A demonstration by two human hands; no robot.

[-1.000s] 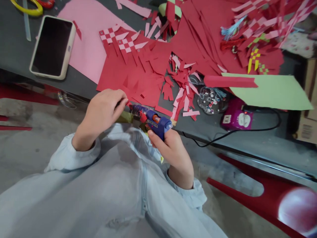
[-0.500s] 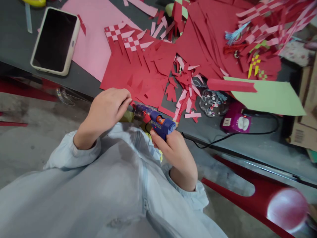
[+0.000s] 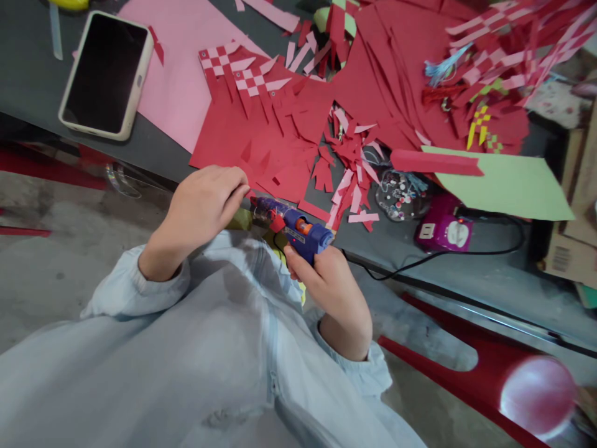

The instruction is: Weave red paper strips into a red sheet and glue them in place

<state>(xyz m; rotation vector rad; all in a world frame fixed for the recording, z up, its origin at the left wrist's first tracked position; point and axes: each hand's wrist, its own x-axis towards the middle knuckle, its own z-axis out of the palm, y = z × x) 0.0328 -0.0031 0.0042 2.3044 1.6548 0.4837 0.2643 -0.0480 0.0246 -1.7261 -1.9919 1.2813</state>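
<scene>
My right hand (image 3: pixel 333 280) is wrapped round the handle of a blue glue gun (image 3: pixel 308 239), whose nozzle points left. An orange part shows in its body, and a bit of red paper clings to its side. My left hand (image 3: pixel 205 199) is closed in a pinch just beyond the nozzle tip. What its fingers hold is mostly hidden; only a touch of red shows by the fingertips. Past both hands lies a red paper sheet (image 3: pixel 228 140) bearing pink-and-red woven pieces (image 3: pixel 249 82).
A phone (image 3: pixel 106 76) lies at the left on pink paper (image 3: pixel 180 93). Loose paper strips (image 3: pixel 354 162) are heaped mid-table. To the right are a dish of beads (image 3: pixel 402 196), green paper (image 3: pixel 517 183), a purple power socket (image 3: pixel 443 231) with a black cord (image 3: pixel 448 251), and cardboard (image 3: pixel 571 249).
Both hands and the glue gun hold almost the same place. The view has shifted very slightly.
</scene>
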